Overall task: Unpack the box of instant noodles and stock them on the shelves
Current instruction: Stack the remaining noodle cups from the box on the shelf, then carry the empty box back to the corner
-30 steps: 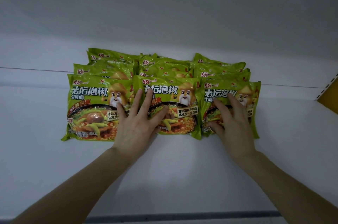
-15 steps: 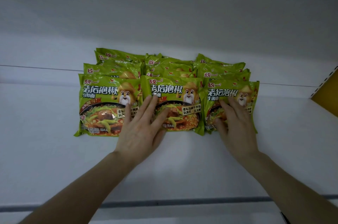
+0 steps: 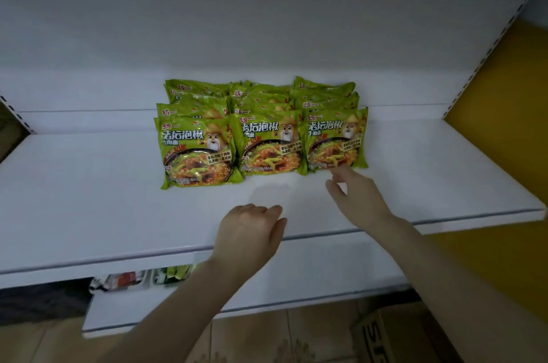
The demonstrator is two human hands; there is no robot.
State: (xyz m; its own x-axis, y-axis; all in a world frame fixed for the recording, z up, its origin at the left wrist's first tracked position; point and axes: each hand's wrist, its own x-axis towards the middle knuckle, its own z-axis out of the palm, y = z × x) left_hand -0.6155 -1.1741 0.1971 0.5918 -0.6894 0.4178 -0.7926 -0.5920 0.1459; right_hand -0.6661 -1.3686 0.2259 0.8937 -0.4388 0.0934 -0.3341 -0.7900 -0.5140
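Three rows of green instant noodle packs (image 3: pixel 261 131) lie overlapped on the white shelf (image 3: pixel 89 199), front packs face up. My left hand (image 3: pixel 252 229) hovers over the shelf's front part, fingers loosely curled, holding nothing, well short of the packs. My right hand (image 3: pixel 355 199) is stretched out with relaxed fingers, its fingertips just below the bottom edge of the right front pack (image 3: pixel 336 140). Neither hand holds a pack.
A lower white shelf (image 3: pixel 296 288) juts out below, with a few small packages (image 3: pixel 133 279) under the upper shelf's edge. A cardboard box (image 3: pixel 394 333) stands on the tiled floor at the bottom right. A yellow panel (image 3: pixel 504 125) flanks the shelf on the right.
Both hands have lifted off the front packs and pulled back toward me. The view has drawn away, showing the shelf's front edge, the lower shelf and the box.
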